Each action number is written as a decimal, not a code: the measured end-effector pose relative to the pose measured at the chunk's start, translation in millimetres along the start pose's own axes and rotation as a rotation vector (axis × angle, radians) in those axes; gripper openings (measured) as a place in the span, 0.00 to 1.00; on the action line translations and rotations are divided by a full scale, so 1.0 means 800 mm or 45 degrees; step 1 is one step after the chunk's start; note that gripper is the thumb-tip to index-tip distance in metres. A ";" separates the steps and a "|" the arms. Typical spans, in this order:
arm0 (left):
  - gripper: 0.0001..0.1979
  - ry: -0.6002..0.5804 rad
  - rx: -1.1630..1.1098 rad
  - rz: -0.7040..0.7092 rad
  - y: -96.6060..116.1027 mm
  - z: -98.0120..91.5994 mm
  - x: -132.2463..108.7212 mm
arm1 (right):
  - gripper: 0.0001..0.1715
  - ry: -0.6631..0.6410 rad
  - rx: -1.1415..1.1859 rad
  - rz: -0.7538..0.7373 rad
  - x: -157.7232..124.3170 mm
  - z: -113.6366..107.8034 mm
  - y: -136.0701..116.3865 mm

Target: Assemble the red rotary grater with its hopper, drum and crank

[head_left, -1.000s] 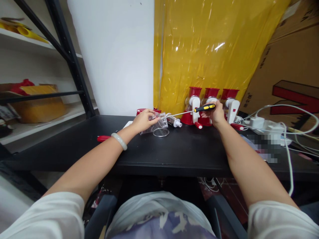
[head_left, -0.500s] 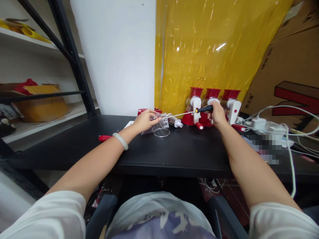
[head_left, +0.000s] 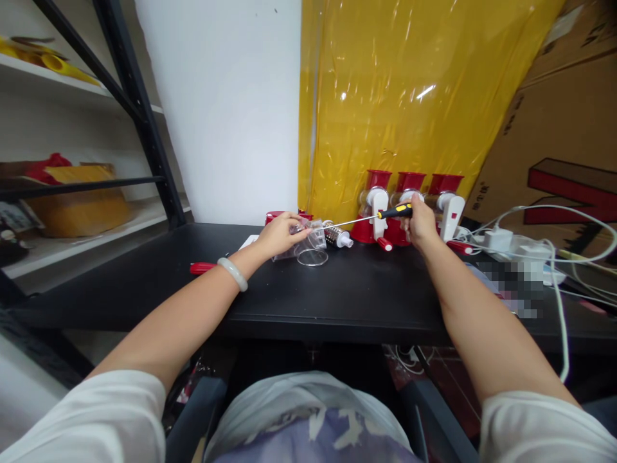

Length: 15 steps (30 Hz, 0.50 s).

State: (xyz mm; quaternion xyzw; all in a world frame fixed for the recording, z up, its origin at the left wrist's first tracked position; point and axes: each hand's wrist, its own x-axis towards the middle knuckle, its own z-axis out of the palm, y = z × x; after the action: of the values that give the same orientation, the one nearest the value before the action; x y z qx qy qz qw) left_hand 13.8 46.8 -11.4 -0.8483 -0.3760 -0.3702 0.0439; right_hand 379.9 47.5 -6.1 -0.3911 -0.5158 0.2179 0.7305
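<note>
My left hand [head_left: 276, 235] is closed around a clear plastic housing [head_left: 312, 239] lying on the black table [head_left: 337, 296]. My right hand [head_left: 420, 224] grips the black-and-yellow handle of a screwdriver [head_left: 391, 211]. Its thin metal shaft runs left, level, with the tip at the clear housing. A small metal drum with a white cap [head_left: 336, 236] lies just right of the housing. A pale bangle [head_left: 232, 272] is on my left wrist.
Three red-and-white hand-crank gadgets [head_left: 409, 204] stand in a row at the table's back, before a yellow plastic sheet. A red-handled tool [head_left: 201, 267] lies left of my wrist. A white power strip and cables [head_left: 525, 247] sprawl at the right. Metal shelving [head_left: 135, 116] stands left, cardboard boxes right.
My right hand has turned the screwdriver handle slightly in place. The left hand and the clear housing have stayed put.
</note>
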 end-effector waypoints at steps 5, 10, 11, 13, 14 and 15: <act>0.17 0.003 0.004 0.006 0.001 -0.001 0.000 | 0.19 -0.046 0.109 0.185 0.000 0.003 -0.003; 0.17 -0.001 0.009 0.005 0.003 -0.002 0.000 | 0.12 0.009 -0.001 0.163 -0.006 0.005 -0.008; 0.17 -0.002 0.010 0.004 0.003 -0.002 0.000 | 0.14 0.017 -0.066 0.135 -0.007 0.005 -0.009; 0.17 0.002 0.010 0.005 0.003 -0.003 0.000 | 0.19 0.019 -0.153 0.101 -0.008 0.003 -0.010; 0.17 0.003 0.008 0.006 0.003 -0.003 0.000 | 0.22 0.008 -0.145 0.116 -0.008 0.002 -0.010; 0.17 0.002 0.007 0.009 0.003 -0.003 0.000 | 0.24 -0.011 -0.100 0.150 -0.008 0.001 -0.010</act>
State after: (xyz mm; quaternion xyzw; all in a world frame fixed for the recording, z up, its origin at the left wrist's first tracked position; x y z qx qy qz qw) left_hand 14.1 44.4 -9.3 -0.8493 -0.3739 -0.3697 0.0477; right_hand 376.2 38.2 -3.1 -0.4482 -0.5031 0.2418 0.6983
